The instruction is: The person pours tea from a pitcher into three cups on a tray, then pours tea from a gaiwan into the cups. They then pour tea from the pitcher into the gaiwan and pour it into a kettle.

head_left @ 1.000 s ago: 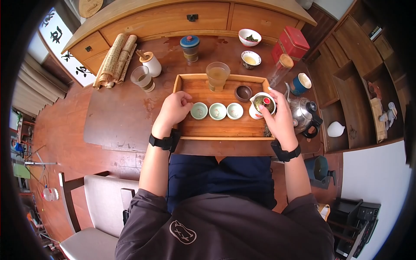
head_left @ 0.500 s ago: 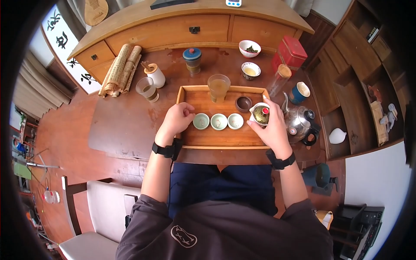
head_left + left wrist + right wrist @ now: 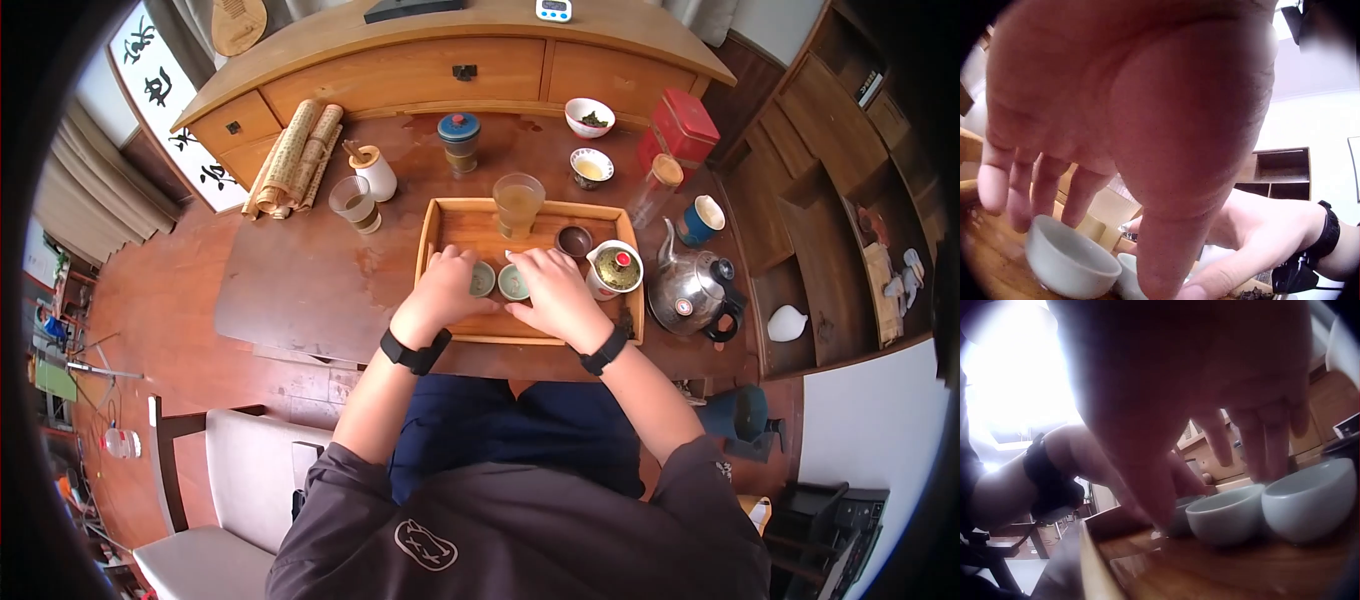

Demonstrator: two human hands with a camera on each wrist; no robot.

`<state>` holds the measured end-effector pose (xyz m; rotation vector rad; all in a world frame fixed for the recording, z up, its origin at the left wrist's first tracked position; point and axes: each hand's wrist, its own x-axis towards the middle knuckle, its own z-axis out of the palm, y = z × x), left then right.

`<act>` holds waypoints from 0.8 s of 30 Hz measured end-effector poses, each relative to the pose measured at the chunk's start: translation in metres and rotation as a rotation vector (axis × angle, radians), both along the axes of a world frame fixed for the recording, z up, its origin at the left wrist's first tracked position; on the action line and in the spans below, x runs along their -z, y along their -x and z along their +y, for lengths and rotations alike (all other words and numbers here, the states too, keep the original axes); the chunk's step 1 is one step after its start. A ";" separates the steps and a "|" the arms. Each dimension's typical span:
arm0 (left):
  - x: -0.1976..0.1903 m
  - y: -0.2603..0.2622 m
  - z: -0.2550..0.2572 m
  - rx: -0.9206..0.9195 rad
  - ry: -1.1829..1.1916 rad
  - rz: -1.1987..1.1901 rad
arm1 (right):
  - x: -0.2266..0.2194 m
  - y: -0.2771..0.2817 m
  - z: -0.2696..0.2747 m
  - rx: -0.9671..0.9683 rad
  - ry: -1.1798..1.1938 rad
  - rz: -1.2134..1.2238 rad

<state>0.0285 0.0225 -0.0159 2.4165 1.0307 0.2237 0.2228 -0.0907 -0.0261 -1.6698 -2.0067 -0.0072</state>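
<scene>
Small pale green teacups stand in a row on a wooden tray (image 3: 500, 334). My left hand (image 3: 440, 285) is lowered over the left cup (image 3: 482, 279); in the left wrist view its fingers hang behind this cup's rim and the thumb points down on the near side. My right hand (image 3: 556, 296) reaches over the middle cup (image 3: 513, 283) and hides the right one in the head view. The right wrist view shows all the cups, the right cup (image 3: 1310, 503) nearest, with that hand's fingers loosely extended behind them. Neither hand is curled round a cup.
A white lidded teapot (image 3: 615, 272), a small brown cup (image 3: 574, 241) and a glass pitcher of tea (image 3: 518, 208) share the tray. To its right stands a steel kettle (image 3: 690, 292). A blue lidded cup (image 3: 459, 140) and a red tin (image 3: 682, 135) are farther back.
My right hand has left the white lidded teapot and moved left over the teacups. My left hand has moved slightly right over the left cup. The head view has shifted.
</scene>
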 end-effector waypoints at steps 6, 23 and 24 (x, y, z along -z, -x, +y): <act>0.015 0.001 0.009 0.005 -0.063 -0.053 | 0.009 -0.002 0.017 0.017 0.117 -0.019; -0.049 0.106 0.042 -0.236 0.087 -0.167 | -0.084 -0.108 0.087 0.173 0.110 -0.083; -0.046 0.113 0.046 -0.266 0.107 -0.138 | -0.085 -0.111 0.099 0.192 0.157 -0.098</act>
